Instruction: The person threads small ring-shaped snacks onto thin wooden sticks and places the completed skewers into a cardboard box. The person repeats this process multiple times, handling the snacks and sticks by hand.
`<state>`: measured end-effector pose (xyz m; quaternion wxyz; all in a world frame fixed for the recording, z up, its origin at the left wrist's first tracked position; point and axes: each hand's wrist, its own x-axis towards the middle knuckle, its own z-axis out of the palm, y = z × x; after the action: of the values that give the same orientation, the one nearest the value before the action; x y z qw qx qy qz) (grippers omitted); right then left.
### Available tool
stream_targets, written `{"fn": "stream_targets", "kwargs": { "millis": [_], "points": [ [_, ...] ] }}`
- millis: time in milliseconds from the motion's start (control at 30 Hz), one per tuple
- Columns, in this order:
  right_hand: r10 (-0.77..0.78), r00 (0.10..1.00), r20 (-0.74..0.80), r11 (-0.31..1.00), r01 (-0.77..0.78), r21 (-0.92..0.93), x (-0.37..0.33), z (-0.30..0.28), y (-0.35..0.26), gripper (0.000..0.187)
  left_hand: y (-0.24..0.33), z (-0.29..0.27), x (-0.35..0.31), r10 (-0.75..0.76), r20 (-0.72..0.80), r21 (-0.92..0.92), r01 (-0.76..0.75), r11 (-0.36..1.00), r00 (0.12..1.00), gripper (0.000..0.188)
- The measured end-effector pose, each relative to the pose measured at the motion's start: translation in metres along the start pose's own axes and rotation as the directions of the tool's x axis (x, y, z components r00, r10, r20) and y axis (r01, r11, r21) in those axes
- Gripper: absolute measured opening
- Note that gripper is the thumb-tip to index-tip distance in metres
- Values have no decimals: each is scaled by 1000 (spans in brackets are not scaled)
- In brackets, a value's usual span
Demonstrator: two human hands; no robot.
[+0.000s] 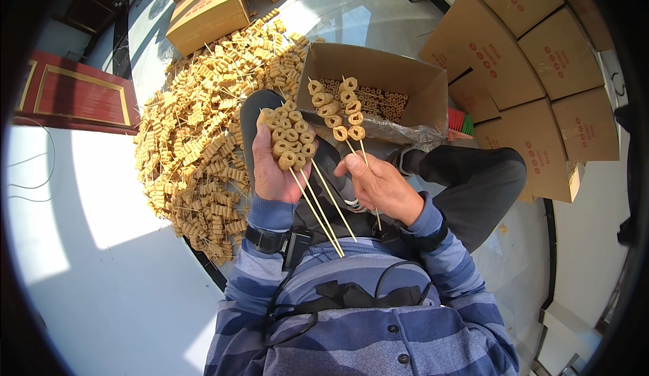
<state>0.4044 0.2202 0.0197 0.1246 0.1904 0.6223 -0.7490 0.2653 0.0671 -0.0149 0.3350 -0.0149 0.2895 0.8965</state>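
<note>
My left hand (272,173) is closed around a bunch of skewers (289,134) threaded with tan, ring-shaped rolls of food. Their thin bare sticks point down toward my lap. To its right, my right hand (385,190) pinches the sticks of two more skewers (352,109), whose rolls stand upright at the top ends. Behind them sits an open cardboard box (416,72), with many skewers (389,104) packed in rows inside. Clear plastic film (422,136) hangs over the box's near edge.
A large heap of loose skewers (196,132) covers the floor at the left. Closed cartons (209,14) stand behind it, and more cartons (497,58) are stacked at the right. Red and green bristly things (461,123) lie beside the box. A red wooden panel (81,95) is at far left.
</note>
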Motion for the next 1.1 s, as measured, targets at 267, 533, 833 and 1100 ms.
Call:
{"fn": "stream_targets", "kwargs": {
  "millis": [267,533,833,1100],
  "points": [
    [49,960,277,987,-89,133,0,3,2,58,-5,7,-3,10,-5,-99,-10,995,1000,72],
    [174,930,323,951,-244,191,6,5,8,54,-5,2,-4,-150,65,-95,155,983,987,87],
    [165,892,420,950,-258,176,6,0,9,58,-9,-8,2,-175,181,-242,217,946,968,94],
    [-201,956,-215,935,121,-334,1,-10,-4,79,-12,9,20,-155,210,-107,180,978,965,86]
  ]
}}
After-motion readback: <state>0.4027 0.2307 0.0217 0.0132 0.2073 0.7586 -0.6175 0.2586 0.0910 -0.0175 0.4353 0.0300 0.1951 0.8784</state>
